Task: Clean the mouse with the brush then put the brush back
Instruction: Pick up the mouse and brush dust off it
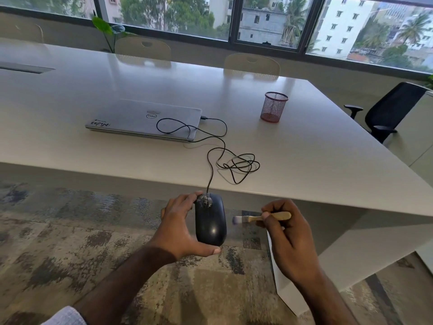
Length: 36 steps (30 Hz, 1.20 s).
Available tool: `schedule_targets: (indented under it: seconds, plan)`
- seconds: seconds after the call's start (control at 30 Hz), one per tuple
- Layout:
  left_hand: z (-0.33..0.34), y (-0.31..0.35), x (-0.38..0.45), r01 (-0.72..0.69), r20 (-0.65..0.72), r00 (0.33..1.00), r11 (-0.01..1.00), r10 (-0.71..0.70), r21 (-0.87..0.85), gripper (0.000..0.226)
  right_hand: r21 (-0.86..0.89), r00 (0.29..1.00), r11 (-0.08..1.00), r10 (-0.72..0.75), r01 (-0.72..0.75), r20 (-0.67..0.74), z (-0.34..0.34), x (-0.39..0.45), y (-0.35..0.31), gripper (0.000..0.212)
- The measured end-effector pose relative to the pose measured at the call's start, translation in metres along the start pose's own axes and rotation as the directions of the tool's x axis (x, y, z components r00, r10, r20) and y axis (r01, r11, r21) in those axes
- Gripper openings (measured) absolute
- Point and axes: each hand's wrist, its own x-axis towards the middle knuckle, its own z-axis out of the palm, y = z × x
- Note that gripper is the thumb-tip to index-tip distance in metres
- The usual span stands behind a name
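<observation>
The left hand (180, 227) grips the mouse (210, 221) from its left side, thumb under the near end, and holds it off the near edge of the table (304, 146) — I think so the dust falls on the floor. Grey dust sits on the far end, by the wheel. The right hand (287, 233) pinches the brush (262, 218), bristles just right of the mouse, not touching. The cord (234, 165) runs to a shut laptop (131, 116). A red cup (274, 106) stands far right — likely the brush's home. Windows (164, 15) and chairs (251, 64) are beyond.
</observation>
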Motion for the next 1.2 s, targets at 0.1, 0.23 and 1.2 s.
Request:
schedule_targets:
  seconds: [0.1,0.23,1.2]
  plan:
    - [0.000,-0.002,0.000,-0.007,-0.008,1.000,1.000,0.007,0.000,0.133,0.083,0.998,0.996,-0.014,0.019,-0.058,0.001,-0.001,-0.001,0.018]
    - [0.002,-0.004,0.001,-0.013,-0.002,1.000,1.000,0.013,-0.024,0.132,0.322,0.996,0.947,-0.046,0.019,0.075,0.000,-0.002,-0.004,0.023]
    - [-0.003,-0.018,-0.011,-0.106,0.206,0.968,0.977,0.144,-0.186,0.123,0.456,0.692,0.525,0.607,-0.719,0.391,0.055,-0.010,0.010,0.042]
